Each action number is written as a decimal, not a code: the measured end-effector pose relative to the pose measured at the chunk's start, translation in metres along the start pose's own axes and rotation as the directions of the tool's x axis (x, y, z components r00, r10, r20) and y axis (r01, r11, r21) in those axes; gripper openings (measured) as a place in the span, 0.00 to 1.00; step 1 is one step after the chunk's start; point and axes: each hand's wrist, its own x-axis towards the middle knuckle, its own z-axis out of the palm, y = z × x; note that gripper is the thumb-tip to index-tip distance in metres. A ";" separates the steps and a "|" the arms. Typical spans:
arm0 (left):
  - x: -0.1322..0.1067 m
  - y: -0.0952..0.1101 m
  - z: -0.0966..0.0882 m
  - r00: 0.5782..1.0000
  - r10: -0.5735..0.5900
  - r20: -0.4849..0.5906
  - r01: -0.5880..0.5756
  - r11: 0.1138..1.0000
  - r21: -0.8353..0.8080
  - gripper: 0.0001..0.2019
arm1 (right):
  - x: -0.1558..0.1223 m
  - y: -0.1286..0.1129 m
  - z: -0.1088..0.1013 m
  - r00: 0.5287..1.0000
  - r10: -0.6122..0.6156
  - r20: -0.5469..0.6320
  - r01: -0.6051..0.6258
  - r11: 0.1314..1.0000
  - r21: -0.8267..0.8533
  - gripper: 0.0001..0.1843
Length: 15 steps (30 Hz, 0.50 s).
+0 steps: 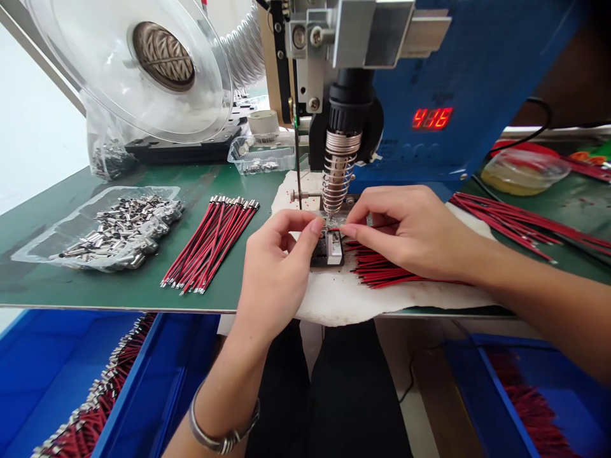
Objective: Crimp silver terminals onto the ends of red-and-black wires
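Observation:
My left hand is pinched shut at a small black and white fixture, thumb and forefinger pressed on something tiny I cannot make out. My right hand is pinched too, gripping the end of a red and black wire and holding it at the same fixture. Both fingertips meet just under the coiled soldering head. A heap of red and black wires lies under my right hand on a white cloth pad.
A bundle of wires with metal ends and a plastic tray of metal terminals lie on the green table at left. The blue machine shows red digits. More wires lie right. Blue bins sit below.

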 end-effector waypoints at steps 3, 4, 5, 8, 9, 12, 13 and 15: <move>0.000 -0.001 0.000 1.000 0.004 -0.014 -0.004 1.000 0.008 0.10 | 0.000 0.000 0.000 1.000 -0.011 -0.004 0.011 1.000 -0.006 0.07; -0.001 -0.001 0.000 1.000 0.003 -0.019 -0.003 1.000 0.010 0.10 | 0.000 0.000 0.000 1.000 -0.014 -0.003 0.013 1.000 -0.006 0.07; -0.001 -0.001 0.000 1.000 0.003 -0.024 -0.003 1.000 0.011 0.10 | 0.000 -0.001 0.000 1.000 -0.017 -0.002 0.017 1.000 -0.004 0.07; -0.001 -0.002 0.000 0.999 0.000 -0.034 0.000 1.000 0.013 0.11 | 0.000 -0.001 0.000 1.000 -0.026 0.003 0.026 1.000 -0.001 0.07; -0.001 -0.002 0.000 0.999 0.000 -0.036 0.001 1.000 0.013 0.11 | -0.001 -0.001 0.000 1.000 -0.029 0.003 0.029 1.000 -0.002 0.06; -0.001 -0.002 0.000 0.999 -0.004 -0.039 0.004 1.000 0.007 0.10 | -0.001 0.000 0.000 0.999 -0.038 0.001 0.038 0.999 -0.004 0.07; -0.001 -0.003 0.000 0.999 -0.006 -0.044 0.006 1.000 -0.002 0.10 | -0.001 0.000 -0.001 0.999 -0.044 0.003 0.044 0.999 -0.003 0.07; -0.001 -0.003 0.000 0.998 -0.009 -0.058 0.008 1.000 -0.022 0.10 | 0.000 0.000 -0.001 0.998 -0.055 0.010 0.055 0.999 0.002 0.06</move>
